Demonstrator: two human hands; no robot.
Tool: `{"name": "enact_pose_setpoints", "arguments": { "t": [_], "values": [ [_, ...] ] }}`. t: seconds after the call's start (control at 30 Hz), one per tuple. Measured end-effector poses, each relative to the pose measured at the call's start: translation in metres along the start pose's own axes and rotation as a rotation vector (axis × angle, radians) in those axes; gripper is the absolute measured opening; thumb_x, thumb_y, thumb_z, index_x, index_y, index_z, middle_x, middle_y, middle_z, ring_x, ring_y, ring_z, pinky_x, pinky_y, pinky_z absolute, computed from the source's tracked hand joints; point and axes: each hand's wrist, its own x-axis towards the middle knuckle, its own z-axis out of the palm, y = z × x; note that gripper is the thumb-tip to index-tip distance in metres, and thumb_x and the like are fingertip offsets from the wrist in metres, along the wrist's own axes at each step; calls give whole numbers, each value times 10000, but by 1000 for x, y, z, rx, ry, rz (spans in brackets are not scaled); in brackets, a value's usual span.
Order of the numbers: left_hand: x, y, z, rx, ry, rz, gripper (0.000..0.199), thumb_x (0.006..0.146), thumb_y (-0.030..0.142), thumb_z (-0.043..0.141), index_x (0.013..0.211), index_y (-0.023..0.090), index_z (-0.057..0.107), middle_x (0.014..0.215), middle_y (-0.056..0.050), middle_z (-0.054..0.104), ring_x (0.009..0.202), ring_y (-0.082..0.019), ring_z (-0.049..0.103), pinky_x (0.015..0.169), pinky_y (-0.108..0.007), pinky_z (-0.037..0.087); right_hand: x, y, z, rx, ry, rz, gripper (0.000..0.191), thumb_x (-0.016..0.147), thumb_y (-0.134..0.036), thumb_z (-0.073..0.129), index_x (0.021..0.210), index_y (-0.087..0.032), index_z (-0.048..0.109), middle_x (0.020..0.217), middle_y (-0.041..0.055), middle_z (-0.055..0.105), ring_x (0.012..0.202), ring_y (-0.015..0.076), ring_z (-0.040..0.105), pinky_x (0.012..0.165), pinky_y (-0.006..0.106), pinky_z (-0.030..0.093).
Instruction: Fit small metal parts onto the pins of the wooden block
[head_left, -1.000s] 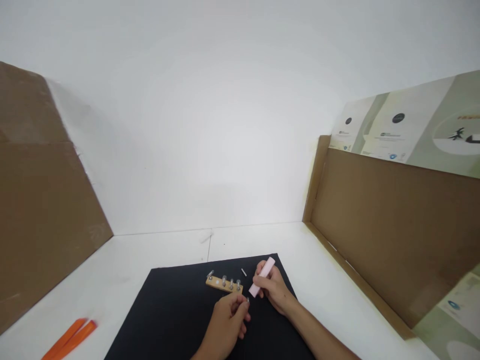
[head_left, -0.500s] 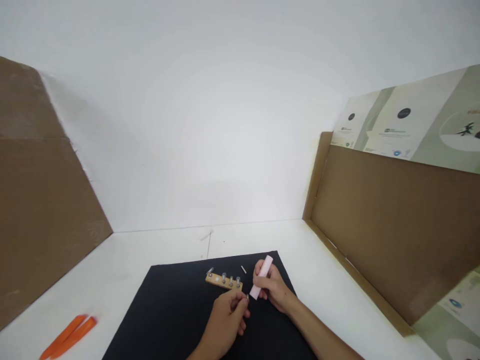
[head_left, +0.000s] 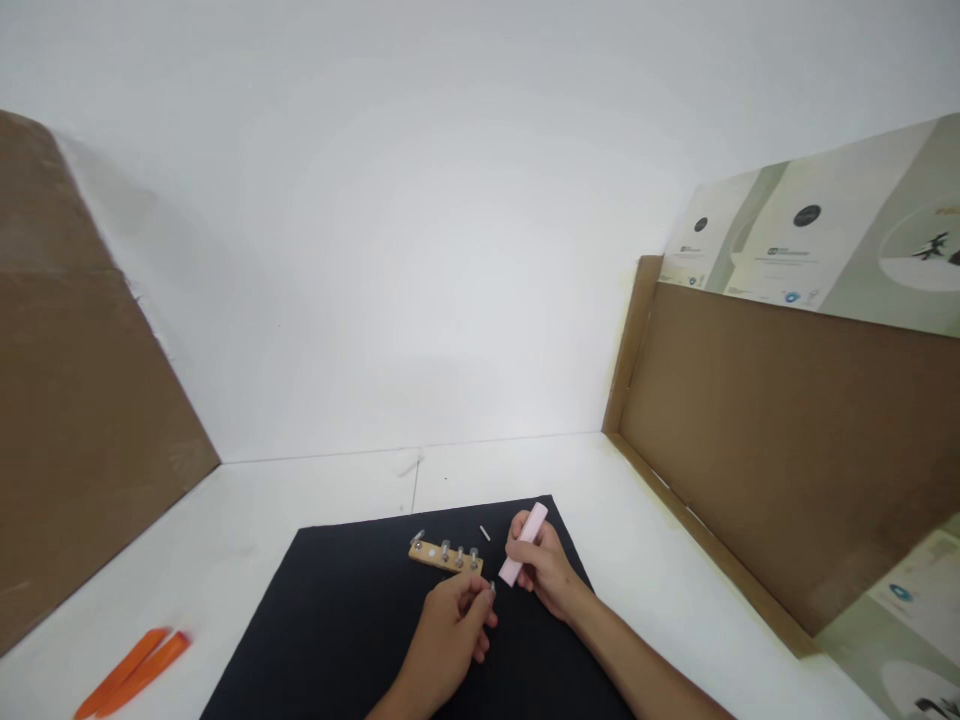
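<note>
My left hand [head_left: 450,635] pinches a small shiny piece [head_left: 492,588] between thumb and forefinger, above the black mat [head_left: 337,620]. My right hand [head_left: 546,570] is closed around a pale pink bar [head_left: 523,545], which it holds at a slant just right of the small piece, with a gap between them. Behind my left fingers lies a narrow wooden strip [head_left: 430,553] bearing several small clear and metallic fittings; its right end is close to my left hand. A thin pale stick [head_left: 485,534] rests on the mat between the strip and my right hand.
Two orange strips [head_left: 135,672] lie on the white table [head_left: 247,560] at the lower left. A brown cardboard panel [head_left: 90,400] stands at the left, and an open cardboard box [head_left: 780,430] at the right. A white wall [head_left: 420,250] rises behind.
The view has shifted slightly. Both hands keep their grips on the small piece and the pink bar; little else has visibly changed.
</note>
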Motion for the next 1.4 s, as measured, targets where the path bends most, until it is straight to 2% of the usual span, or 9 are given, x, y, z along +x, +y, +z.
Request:
{"name": "enact_pose_setpoints", "arguments": {
  "t": [0.17,0.33,0.5,0.63,0.83,0.97,1.17,1.27,1.4],
  "values": [
    [0,0,0,12,-6,-5,361,797,501,539,784,143,584,654,-5,602,462,-92,535,422,-191,404,-2,1,3,20,-22,-30,344,625,-261,788,761,-184,482,515,-85,531,319,46,438,288,133,286],
    [0,-4,0,21,5,-3,353,809,492,531,799,143,585,662,-7,609,464,-91,538,422,-187,402,1,3,3,-94,120,-120,312,664,-295,762,776,-185,492,474,-64,556,355,78,480,324,151,323],
    [0,-3,-1,36,4,9,373,810,513,522,797,144,579,662,-7,604,470,-96,545,419,-187,409,2,1,-1,-233,216,-152,236,668,-231,689,766,-200,477,435,-90,508,328,80,450,309,155,278],
    [0,-3,-1,40,4,5,369,811,508,523,790,143,575,664,-8,607,462,-91,540,416,-184,404,-4,-4,1,-212,160,-148,230,633,-201,670,733,-203,463,444,-109,464,309,58,409,311,151,271],
    [0,-2,-2,41,-14,16,334,833,458,506,820,133,583,677,-13,608,473,-94,541,426,-191,413,-7,0,7,-130,74,-117,292,659,-290,728,768,-196,474,504,-73,541,322,66,437,298,153,278],
    [0,-3,-2,44,-8,15,344,831,473,513,809,136,579,674,-14,609,473,-95,539,422,-192,411,-2,5,7,-180,192,-145,289,686,-318,717,794,-194,479,472,-52,561,373,100,493,349,176,355],
    [2,-4,0,48,6,-4,350,823,483,515,799,138,568,666,-12,606,469,-95,542,418,-191,417,-2,-2,3,-237,396,-186,193,677,-232,641,749,-205,464,445,-101,441,366,79,417,355,176,303],
    [2,-3,0,47,3,-4,331,823,465,515,796,139,568,668,-13,610,459,-90,536,415,-189,413,-6,-8,2,-204,353,-227,189,660,-224,634,730,-208,460,475,-106,412,372,70,397,358,178,307],
    [1,-3,0,48,2,13,304,828,439,514,786,143,568,663,-11,610,461,-93,542,412,-187,408,-10,-6,5,-151,194,-192,206,651,-244,648,739,-205,466,519,-98,464,347,55,395,327,165,287]
  ]
}}
